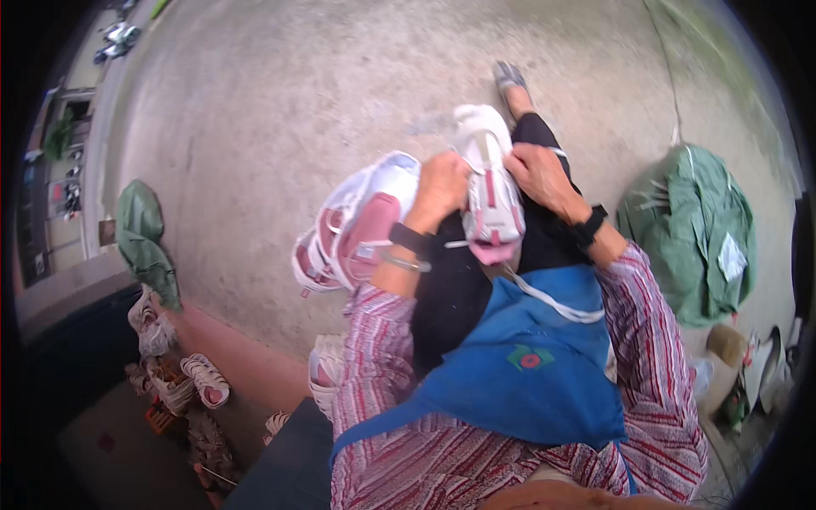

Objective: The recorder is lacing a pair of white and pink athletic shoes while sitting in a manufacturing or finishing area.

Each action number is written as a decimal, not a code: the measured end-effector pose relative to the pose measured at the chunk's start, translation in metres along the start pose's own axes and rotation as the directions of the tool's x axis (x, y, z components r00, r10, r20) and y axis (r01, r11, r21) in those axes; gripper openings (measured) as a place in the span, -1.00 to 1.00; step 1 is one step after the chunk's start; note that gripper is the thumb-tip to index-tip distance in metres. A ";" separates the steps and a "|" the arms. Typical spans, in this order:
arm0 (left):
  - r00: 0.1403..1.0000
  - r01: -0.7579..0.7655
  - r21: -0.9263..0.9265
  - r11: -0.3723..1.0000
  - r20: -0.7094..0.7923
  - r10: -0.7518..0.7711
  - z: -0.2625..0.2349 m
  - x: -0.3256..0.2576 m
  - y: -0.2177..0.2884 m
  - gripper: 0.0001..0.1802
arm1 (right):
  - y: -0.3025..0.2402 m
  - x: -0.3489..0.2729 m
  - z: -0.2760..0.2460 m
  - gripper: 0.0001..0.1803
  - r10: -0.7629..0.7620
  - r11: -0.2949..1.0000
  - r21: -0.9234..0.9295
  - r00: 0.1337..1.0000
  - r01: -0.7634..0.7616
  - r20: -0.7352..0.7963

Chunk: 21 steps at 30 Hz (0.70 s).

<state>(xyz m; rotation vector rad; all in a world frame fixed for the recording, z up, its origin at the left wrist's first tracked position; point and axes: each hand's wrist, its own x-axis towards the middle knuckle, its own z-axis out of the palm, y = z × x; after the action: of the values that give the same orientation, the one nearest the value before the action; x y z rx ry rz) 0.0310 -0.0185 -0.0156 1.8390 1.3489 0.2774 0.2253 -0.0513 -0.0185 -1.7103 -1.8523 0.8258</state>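
Observation:
A white sports shoe with pink trim (pixel 495 204) lies lengthwise between my thighs, its white rounded end pointing away from me. My left hand (pixel 444 185) is closed against its left side, and my right hand (pixel 542 177) is curled into a fist-like grip at its right edge. What exactly the fingertips pinch is too small to make out. A pink flap shows at the shoe's near end. From near there a white cord (pixel 557 304) runs over my blue apron (pixel 518 365). Beside my left forearm is a heap of white and pink shoes (pixel 370 217).
On the right stands a bulging green sack (pixel 693 234); another green cloth bundle (pixel 143 234) lies at the left. Several strappy white shoes (pixel 204 378) sit at lower left. Dark furniture (pixel 285 463) is close by my left side. Assorted items (pixel 748 370) crowd the lower right.

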 end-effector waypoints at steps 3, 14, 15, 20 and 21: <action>0.987 -0.114 0.102 0.988 -0.105 0.124 0.042 0.005 -0.031 -0.76 | 0.017 -0.012 0.023 -0.72 0.025 0.999 -0.028 0.998 -0.027 -0.062; 0.880 -0.177 0.283 0.943 -0.384 0.280 0.043 0.001 -0.024 -0.82 | 0.018 -0.001 0.039 -0.83 -0.213 0.916 -0.371 0.968 0.150 -0.133; 0.892 -0.155 0.371 0.916 -0.347 0.291 0.046 -0.004 -0.021 -0.83 | 0.016 -0.006 0.037 -0.82 -0.242 0.900 -0.395 0.965 0.183 -0.105; 0.948 -0.118 0.455 0.883 -0.214 0.237 0.049 -0.013 -0.027 -0.78 | -0.011 -0.021 0.019 -0.55 -0.216 0.853 -0.476 0.975 0.214 0.052; 0.978 -0.102 0.420 0.902 -0.121 0.167 0.043 -0.014 -0.023 -0.73 | -0.013 -0.021 0.021 -0.56 -0.194 0.852 -0.484 0.979 0.199 0.061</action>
<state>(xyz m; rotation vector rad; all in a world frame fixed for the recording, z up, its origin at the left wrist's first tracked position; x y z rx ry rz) 0.0351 -0.0489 -0.0562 2.3108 1.4711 0.2218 0.2034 -0.0752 -0.0223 -1.7479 -2.3412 0.2909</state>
